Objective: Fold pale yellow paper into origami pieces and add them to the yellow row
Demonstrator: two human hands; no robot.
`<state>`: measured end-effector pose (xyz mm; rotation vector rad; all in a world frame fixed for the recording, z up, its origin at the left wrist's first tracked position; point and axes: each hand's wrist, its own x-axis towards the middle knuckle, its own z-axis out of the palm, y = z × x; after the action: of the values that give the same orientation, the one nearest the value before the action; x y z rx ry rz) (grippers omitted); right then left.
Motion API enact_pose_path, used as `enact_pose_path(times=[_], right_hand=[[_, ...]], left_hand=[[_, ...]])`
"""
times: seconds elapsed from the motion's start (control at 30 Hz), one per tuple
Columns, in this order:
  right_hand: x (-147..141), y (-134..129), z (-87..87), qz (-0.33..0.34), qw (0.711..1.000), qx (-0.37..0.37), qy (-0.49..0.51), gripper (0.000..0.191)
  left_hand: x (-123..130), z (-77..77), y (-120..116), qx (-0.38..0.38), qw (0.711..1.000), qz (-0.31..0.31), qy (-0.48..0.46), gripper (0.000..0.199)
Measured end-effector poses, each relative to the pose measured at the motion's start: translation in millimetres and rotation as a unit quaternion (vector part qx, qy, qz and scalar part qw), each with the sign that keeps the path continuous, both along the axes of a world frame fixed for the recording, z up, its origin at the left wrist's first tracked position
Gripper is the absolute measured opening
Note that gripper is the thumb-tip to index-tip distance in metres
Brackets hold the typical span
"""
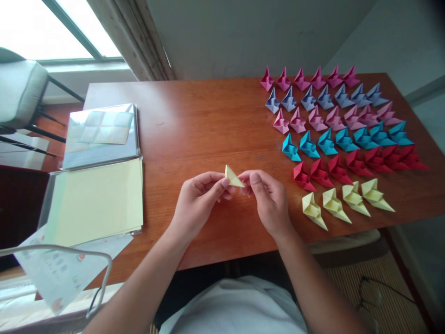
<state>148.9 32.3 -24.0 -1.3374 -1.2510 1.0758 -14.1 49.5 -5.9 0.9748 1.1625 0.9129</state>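
Note:
My left hand (198, 197) pinches a small folded piece of pale yellow paper (233, 177) between thumb and fingers, above the front part of the table. The paper is a flat triangle, one corner pointing up and a narrow tip pointing right. Close to that tip is my right hand (267, 197), its bent fingers at or just behind it; contact is unclear. The right thumb is raised off the paper. To the right of my hands, several yellow origami pieces (332, 205) stand in a row, each with a raised point and a long tail.
Behind the yellow row are rows of red (339, 170), blue (327, 142), pink (317, 118), lavender (308, 98) and magenta origami (301, 80). On the left lie yellow paper sheets (100, 199) and a clear-covered folder (74, 150). The brown table (194, 125) ends near my lap.

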Motion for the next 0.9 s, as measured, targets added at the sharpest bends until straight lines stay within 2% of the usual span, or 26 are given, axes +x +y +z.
enact_pose_path(times=[0.2,0.4,0.57,0.7,0.9], right_hand=[[1.0,-0.2,2.8,0.043,0.998,-0.016,-0.041,0.042],[-0.7,0.1,1.2,0.039,0.999,0.004,-0.037,0.026],[-1.1,-0.8,1.8,0.026,0.995,0.037,-0.091,0.017],[-0.9,-0.4,2.6,0.012,0.988,0.073,-0.132,0.014],[0.6,0.5,0.7,0.033,0.987,0.101,-0.12,0.013]], left_hand=[[1.4,0.2,-1.5,0.001,1.0,0.004,0.004,0.02],[1.8,-1.1,-1.6,0.032,0.999,-0.002,0.001,0.016],[3.1,-1.5,-2.9,0.045,0.999,-0.006,0.015,0.016],[4.8,0.8,-3.1,0.048,0.999,-0.008,0.021,0.019],[2.5,0.8,-2.2,0.042,0.999,-0.007,0.012,0.022]])
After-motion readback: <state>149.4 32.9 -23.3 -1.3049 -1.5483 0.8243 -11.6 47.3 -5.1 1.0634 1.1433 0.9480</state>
